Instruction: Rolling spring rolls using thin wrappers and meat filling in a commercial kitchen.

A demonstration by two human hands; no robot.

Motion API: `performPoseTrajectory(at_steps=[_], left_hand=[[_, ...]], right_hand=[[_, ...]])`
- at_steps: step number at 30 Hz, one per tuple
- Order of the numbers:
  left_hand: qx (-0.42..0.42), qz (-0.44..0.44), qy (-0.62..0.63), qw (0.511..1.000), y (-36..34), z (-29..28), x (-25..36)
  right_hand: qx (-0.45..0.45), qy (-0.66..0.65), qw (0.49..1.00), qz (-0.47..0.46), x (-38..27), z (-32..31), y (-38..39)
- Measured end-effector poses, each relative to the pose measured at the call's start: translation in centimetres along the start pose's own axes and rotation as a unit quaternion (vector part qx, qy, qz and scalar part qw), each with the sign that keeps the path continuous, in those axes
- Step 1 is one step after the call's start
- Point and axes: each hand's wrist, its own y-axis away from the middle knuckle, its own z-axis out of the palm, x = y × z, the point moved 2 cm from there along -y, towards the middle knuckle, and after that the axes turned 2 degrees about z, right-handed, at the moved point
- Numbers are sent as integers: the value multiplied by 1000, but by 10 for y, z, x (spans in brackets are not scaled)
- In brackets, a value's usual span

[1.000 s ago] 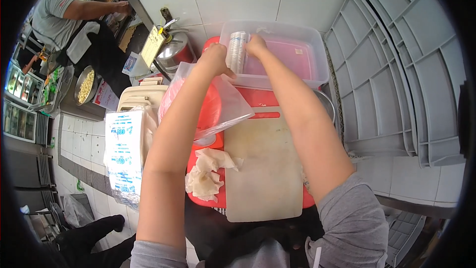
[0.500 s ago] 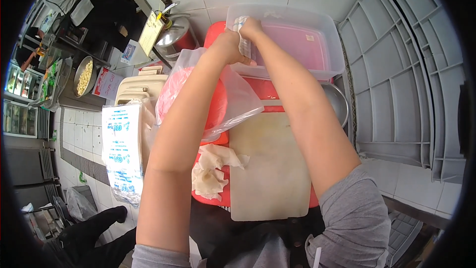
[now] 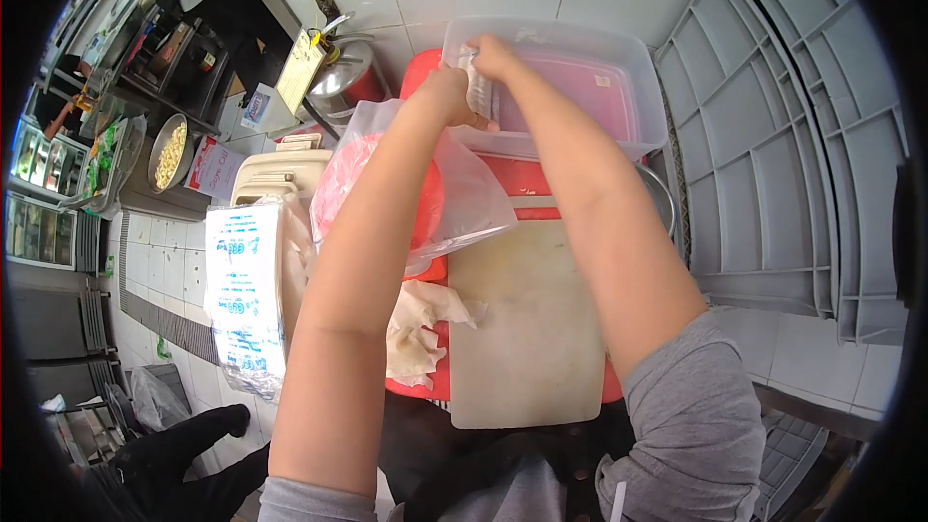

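Both my arms reach forward to the left end of a clear plastic bin (image 3: 646, 101). My left hand (image 3: 452, 95) and my right hand (image 3: 495, 60) close on a narrow white packet (image 3: 478, 92) with faint bluish marks, lying along the inside of that end. Its exact kind cannot be made out. Beneath my left forearm, a translucent plastic bag (image 3: 474, 208) lies over something red and round. Nearer me, thin pale sheets (image 3: 418, 333), like dough wrappers, lie crumpled beside a worn cutting board (image 3: 527, 329).
The red table (image 3: 507, 172) shows beneath the bin. Left stand a white blue-printed package (image 3: 244, 280), a beige container (image 3: 280, 172) and a lidded metal pot (image 3: 346, 82). A bowl of pale pieces (image 3: 171, 153) sits farther left. Grey plastic crates (image 3: 759, 135) stand at right.
My hands stay at the same end of the bin, with the right hand shifted slightly over the packet. The view has shifted a little. The person at upper left has moved mostly out of view.
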Motion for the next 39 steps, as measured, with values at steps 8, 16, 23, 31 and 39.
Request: performPoseTrajectory(at_steps=[8, 16, 23, 31, 39], left_hand=[[-95, -82, 14, 992, -9, 3, -3], [-36, -48, 7, 998, -9, 3, -12], [339, 22, -133, 931, 50, -19, 62], [351, 286, 105, 885, 327, 28, 163], [390, -105, 387, 829, 492, 122, 70]], right_hand=[[75, -48, 996, 17, 11, 4, 12], [-115, 144, 977, 108, -43, 9, 46], [-257, -59, 956, -131, -9, -38, 75], [65, -198, 972, -111, -29, -104, 244], [-282, -182, 937, -96, -64, -153, 554]])
